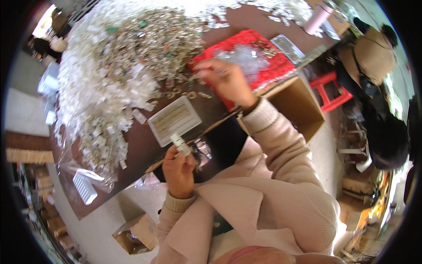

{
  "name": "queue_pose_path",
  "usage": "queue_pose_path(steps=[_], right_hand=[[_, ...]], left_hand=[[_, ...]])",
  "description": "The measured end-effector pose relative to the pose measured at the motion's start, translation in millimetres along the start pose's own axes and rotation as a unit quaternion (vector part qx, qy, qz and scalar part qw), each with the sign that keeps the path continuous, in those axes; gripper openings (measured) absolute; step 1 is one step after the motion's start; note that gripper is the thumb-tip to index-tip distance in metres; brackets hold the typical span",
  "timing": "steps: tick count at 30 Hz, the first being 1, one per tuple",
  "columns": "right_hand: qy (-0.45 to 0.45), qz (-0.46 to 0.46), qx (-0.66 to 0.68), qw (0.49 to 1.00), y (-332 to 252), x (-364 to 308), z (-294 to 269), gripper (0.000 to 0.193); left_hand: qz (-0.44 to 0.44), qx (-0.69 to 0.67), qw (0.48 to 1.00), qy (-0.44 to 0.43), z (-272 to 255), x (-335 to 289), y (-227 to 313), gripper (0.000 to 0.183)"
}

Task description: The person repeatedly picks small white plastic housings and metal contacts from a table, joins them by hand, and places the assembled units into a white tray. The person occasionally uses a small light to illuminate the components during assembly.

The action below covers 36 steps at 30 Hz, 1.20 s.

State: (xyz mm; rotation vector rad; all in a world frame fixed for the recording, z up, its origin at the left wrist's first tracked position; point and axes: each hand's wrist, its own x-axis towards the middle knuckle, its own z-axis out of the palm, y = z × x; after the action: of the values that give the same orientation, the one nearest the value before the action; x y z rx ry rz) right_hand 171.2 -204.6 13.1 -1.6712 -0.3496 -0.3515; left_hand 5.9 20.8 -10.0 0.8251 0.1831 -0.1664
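My left hand (178, 173) is closed at the table's front edge, pinching a small white plastic piece (179, 143) upright between thumb and fingers. Just beyond it lies a shallow white tray (193, 115) with rows of small gold-coloured parts in it. My right hand (226, 81) is raised over the near left part of a red cloth (281, 66), its fingers drawn together and slightly blurred; whatever they hold is too small to make out. Left of those fingertips spreads a heap of small brassy metal parts (154, 39).
White plastic pieces (83, 88) are piled along the left. Clear plastic bits (246, 59) rest on the red cloth. A pink bottle (318, 17) stands at the far right. Below the table edge are an open cardboard box (303, 103) and a red stool (329, 90); another person (371, 53) is beyond.
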Motion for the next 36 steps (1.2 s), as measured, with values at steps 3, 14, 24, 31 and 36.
queue_pose_path(steps=[3,14,24,31,36], right_hand=[[0.059,0.042,0.156,0.985,-16.5,11.1,-4.5,0.017],[-0.103,0.102,0.116,0.983,-69.4,-72.7,43.1,0.014],[-0.150,-0.099,-0.093,0.979,-78.1,-95.1,59.6,0.028],[-0.175,-0.138,-0.089,0.971,-72.7,-99.1,56.6,0.030],[-0.169,-0.170,-0.090,0.967,-72.1,-101.8,57.5,0.029]], left_hand=[[-0.010,0.000,1.000,-0.002,-0.5,-0.5,1.6,0.028],[0.079,-0.044,0.996,-0.019,5.2,0.2,12.8,0.029],[0.072,-0.058,0.995,0.020,0.3,-6.2,14.8,0.029],[0.059,-0.038,0.997,0.032,-2.4,-7.4,16.6,0.029],[0.092,0.028,0.994,0.044,-4.0,-8.7,16.1,0.031]])
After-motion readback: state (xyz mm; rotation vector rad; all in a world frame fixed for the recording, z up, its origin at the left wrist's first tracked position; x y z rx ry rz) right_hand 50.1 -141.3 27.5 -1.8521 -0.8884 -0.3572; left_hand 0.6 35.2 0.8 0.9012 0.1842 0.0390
